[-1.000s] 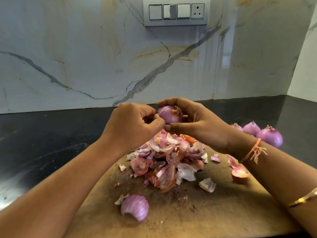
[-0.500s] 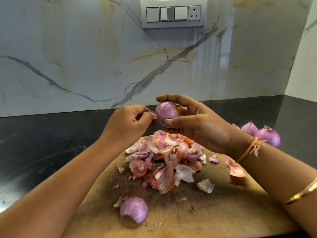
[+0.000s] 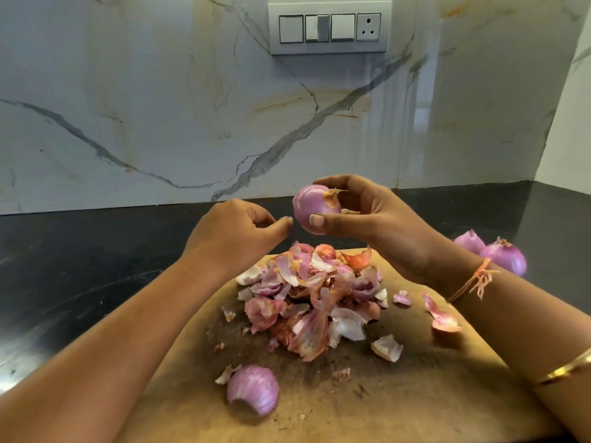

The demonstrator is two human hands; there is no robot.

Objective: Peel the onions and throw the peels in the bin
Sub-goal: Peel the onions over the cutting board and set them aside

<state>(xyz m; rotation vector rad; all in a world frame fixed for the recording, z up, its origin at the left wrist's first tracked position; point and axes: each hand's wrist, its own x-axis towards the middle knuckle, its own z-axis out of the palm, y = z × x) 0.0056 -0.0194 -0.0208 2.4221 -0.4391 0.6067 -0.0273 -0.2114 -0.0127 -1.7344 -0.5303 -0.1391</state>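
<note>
My right hand [image 3: 377,219] grips a small purple onion [image 3: 311,206] above the board, thumb across its front; a scrap of orange skin clings to its top. My left hand [image 3: 236,233] hovers just left of the onion with fingers curled and the thumb tip close to it; no peel shows between the fingers. Below both hands a heap of pink and white onion peels [image 3: 313,292] lies on the wooden cutting board [image 3: 431,401]. A large hollow purple peel [image 3: 252,390] sits near the board's front.
Two unpeeled-looking purple onions [image 3: 503,257] rest on the black counter [image 3: 80,266] at the right, behind my right wrist. Loose peel scraps [image 3: 443,318] dot the board. A marble wall with a switch panel [image 3: 329,28] stands behind. No bin is in view.
My left hand has come off the onion and drawn slightly left. My right hand has lifted and turned the onion a little higher above the peel heap.
</note>
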